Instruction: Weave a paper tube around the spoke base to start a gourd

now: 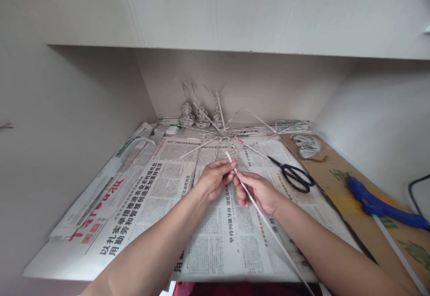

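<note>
From near right, a thin white strip (268, 223) slants into the pinch of the left hand (218, 177) and right hand (258, 191), close together at centre; uneven pressure could crease it. Beyond, its far tip could snag the splayed paper spokes (224, 132).

Black-and-white newspaper sheets (215, 242) centre, flat brown cardboard (336, 188) to their right
Here, a slim white paper stick (277, 241) in front of a pale spoked paper-stick star (223, 132), three grey gourd-shaped woven-paper figures (202, 119) behind its left side; over right, black loop-handled metal scissors (284, 167) lie on the newspaper, and on the cardboard, a blue pistol-shaped plastic glue gun (369, 207)
</note>
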The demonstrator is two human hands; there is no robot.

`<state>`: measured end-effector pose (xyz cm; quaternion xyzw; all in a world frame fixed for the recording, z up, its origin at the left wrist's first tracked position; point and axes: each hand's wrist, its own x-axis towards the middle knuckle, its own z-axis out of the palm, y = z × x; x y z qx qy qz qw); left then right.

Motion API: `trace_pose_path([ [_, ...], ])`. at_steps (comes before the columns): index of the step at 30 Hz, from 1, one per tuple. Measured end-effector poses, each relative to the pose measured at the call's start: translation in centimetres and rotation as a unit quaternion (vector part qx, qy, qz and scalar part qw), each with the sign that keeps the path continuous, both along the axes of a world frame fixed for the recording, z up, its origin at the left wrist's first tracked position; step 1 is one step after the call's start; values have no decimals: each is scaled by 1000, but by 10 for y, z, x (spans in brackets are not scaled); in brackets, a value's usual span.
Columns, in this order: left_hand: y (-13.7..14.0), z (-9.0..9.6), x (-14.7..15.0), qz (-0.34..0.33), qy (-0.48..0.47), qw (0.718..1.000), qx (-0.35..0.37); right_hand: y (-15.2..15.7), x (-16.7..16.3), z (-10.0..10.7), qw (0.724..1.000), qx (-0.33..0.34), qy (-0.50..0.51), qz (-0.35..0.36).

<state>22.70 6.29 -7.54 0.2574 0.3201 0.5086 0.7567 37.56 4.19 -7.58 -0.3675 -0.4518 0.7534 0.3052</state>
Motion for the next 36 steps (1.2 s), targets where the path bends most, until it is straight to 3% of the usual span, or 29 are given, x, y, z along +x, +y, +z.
trace_pose_path([
  [5,0,0,0,15,16,1000,-1,-1,-2,-4,986,131,-97,-40],
  [7,0,0,0,17,14,1000,-9,-2,-3,-4,986,130,-95,-39],
  [13,0,-1,0,8,5,1000,-7,-1,-1,-1,999,40,-24,-6],
  [17,0,0,0,-1,8,1000,7,1,1,-2,993,88,-77,-18],
  [20,-1,0,1,19,15,1000,-6,3,4,1,968,176,-147,-101],
  [23,-2,0,3,34,25,999,-15,4,4,7,924,270,-193,-189],
  [26,-5,-1,7,38,39,998,-15,4,-2,15,880,345,-230,-231],
  [30,-9,0,11,43,38,998,-10,11,-13,25,844,389,-295,-221],
  [36,-14,3,12,32,29,999,28,25,-19,37,820,382,-384,-184],
])
